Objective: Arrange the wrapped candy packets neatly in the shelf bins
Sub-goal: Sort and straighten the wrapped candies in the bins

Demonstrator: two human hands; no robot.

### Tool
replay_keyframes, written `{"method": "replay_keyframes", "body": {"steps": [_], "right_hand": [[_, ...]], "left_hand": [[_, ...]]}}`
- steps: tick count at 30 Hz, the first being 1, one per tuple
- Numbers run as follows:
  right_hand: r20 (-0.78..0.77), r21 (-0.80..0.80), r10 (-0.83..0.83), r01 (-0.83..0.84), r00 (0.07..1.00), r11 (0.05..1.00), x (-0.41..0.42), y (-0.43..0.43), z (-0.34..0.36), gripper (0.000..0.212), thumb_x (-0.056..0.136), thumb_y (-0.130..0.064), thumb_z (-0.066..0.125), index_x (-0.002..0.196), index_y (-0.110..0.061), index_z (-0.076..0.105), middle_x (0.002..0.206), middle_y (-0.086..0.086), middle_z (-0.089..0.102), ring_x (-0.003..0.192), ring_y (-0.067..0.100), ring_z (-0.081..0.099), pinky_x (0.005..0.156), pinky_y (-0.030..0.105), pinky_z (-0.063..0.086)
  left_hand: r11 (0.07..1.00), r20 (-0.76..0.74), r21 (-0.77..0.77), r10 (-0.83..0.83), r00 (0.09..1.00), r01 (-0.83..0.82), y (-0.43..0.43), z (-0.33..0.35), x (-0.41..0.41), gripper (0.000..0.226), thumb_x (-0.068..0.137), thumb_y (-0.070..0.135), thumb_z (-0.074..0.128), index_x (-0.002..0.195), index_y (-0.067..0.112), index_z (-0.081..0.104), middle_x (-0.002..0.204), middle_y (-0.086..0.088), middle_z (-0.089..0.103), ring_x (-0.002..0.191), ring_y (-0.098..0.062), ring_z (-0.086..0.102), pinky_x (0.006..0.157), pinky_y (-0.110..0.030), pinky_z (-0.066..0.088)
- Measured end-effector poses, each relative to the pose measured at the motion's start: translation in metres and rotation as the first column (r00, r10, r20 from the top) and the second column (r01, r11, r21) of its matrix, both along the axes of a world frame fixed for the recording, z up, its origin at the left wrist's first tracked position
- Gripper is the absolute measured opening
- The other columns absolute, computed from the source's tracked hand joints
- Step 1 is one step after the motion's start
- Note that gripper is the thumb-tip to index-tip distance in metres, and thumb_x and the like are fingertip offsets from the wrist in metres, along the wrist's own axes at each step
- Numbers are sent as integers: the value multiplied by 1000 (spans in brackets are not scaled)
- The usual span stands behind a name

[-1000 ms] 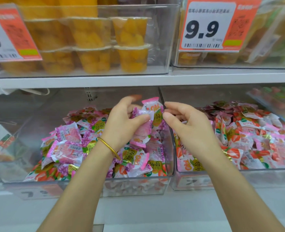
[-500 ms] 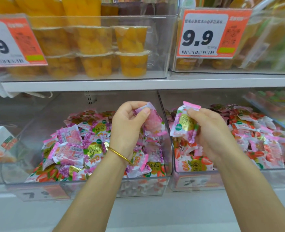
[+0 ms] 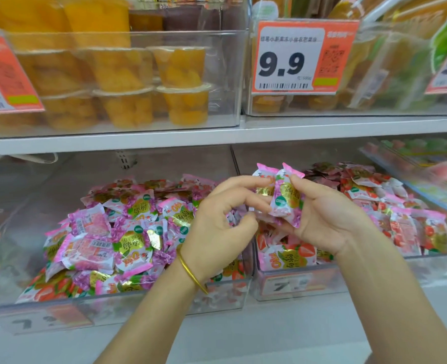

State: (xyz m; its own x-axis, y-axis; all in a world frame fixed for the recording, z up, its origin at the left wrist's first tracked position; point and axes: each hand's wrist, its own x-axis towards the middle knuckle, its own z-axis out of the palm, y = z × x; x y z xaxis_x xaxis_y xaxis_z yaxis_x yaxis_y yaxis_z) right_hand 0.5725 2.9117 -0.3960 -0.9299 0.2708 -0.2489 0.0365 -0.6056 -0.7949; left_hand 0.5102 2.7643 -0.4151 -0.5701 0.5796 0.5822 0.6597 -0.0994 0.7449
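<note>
The fingers of the right hand are clasped around two pink packets, which are held upright, side by side, with their long axis running up and down and their crimped pink ends on top. The curled fingers of the left hand are brought against the left one of the pair from the left. The index tip is seen touching it, but whether it is pinched cannot be told.

The pair is held above the wall shared by the two clear bins, slightly on the right-hand side of it. The pink and purple pile, whose wrappers match the held pair, lies in the left bin, lower and to the left of the fingers. Red-printed packets are heaped in the right bin, directly below and to the right.

The pair is judged to belong in the left bin, so a move leftward and downward across the shared wall is called for. The left hand is the nearer one to that pile, and a handover to it would shorten the reach. To lie flat with the rest, the packets would have to be tipped from upright.
</note>
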Motion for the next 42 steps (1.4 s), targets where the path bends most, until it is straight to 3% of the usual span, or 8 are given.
{"method": "replay_keyframes", "body": {"steps": [11,16,21,24,28,33,38,42], "right_hand": [[41,298,-312,287,949,911,15,41,1,6,87,1,57,86,2,63,71,14,68,56,18,67,49,27,56],[31,597,-447,342,894,725,-7,73,-8,14,81,-1,67,95,0,63,86,15,70,78,26,71,78,42,58],[134,769,-449,193,883,610,-77,74,-9,45,84,-12,67,123,5,54,123,20,59,113,35,58,99,44,46],[224,923,-427,-50,876,381,-121,62,-1,44,100,-25,41,136,1,41,142,18,43,126,31,45,104,32,36],[316,946,-356,-264,879,188,-154,56,-15,28,100,-16,35,115,-2,55,109,12,58,88,21,49,71,27,38],[333,935,-371,-251,867,251,-139,72,-11,31,97,-13,37,66,-15,40,70,3,41,69,18,43,62,27,41],[303,857,-430,-46,851,513,-102,96,-10,16,94,-7,42,90,-3,57,79,12,56,66,20,52,70,41,54],[249,951,-477,-119,843,286,-103,100,-15,20,91,-8,52,109,1,54,92,13,56,58,15,48,51,23,43]], "left_hand": [[903,-123,-291,292,949,-316,22,3,-30,31,88,14,53,119,21,56,114,8,41,117,-15,43,102,-25,33],[852,-94,-414,311,946,-321,39,-7,-40,46,89,19,49,134,16,41,129,-5,42,119,-14,39,91,-15,25],[881,-19,-347,336,942,-321,44,-14,-42,42,87,15,48,129,16,45,114,4,37,104,-6,37,80,-7,21],[883,-44,-339,330,943,-325,44,-15,-44,43,87,17,48,130,17,44,113,7,34,101,0,32,79,-5,20],[894,-93,-321,299,950,-313,42,-18,-47,44,87,19,47,130,16,44,115,9,36,100,9,28,81,-3,19],[894,-84,-315,309,947,-320,43,-16,-46,44,87,21,46,131,18,43,113,11,33,99,6,30,79,-3,20],[880,-68,-336,334,940,-337,44,-11,-47,43,86,19,48,129,19,46,112,9,32,100,-2,36,76,-7,23],[868,-73,-352,348,935,-350,46,-10,-45,41,86,18,48,127,17,46,110,7,33,88,-13,44,74,-14,27]]}}
